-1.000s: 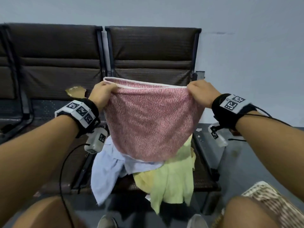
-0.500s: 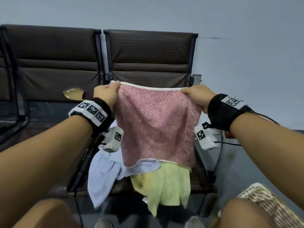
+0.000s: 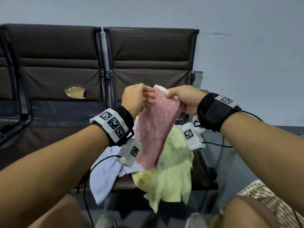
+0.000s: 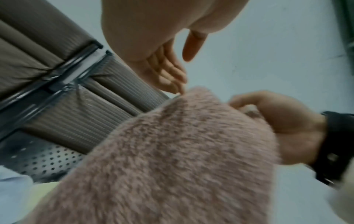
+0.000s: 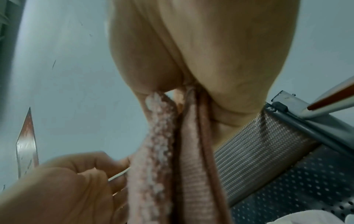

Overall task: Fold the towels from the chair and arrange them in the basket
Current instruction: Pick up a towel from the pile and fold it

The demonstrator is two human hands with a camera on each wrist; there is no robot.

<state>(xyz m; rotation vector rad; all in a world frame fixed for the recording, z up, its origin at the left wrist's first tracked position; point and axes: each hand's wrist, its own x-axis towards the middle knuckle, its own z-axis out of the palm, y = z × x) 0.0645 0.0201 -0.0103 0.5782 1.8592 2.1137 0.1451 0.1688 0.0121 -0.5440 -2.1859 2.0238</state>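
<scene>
Since half a second ago you have brought your hands together at frame centre, halving the pink towel [image 3: 154, 129] lengthwise. Your right hand [image 3: 184, 99] pinches its top corners while your left hand [image 3: 136, 99], fingers loosely spread, touches the edge beside it; match the corners squarely before you re-pinch. It hangs from your grip over the chair [image 3: 148, 63], basket [image 3: 266, 195] at lower right.
</scene>
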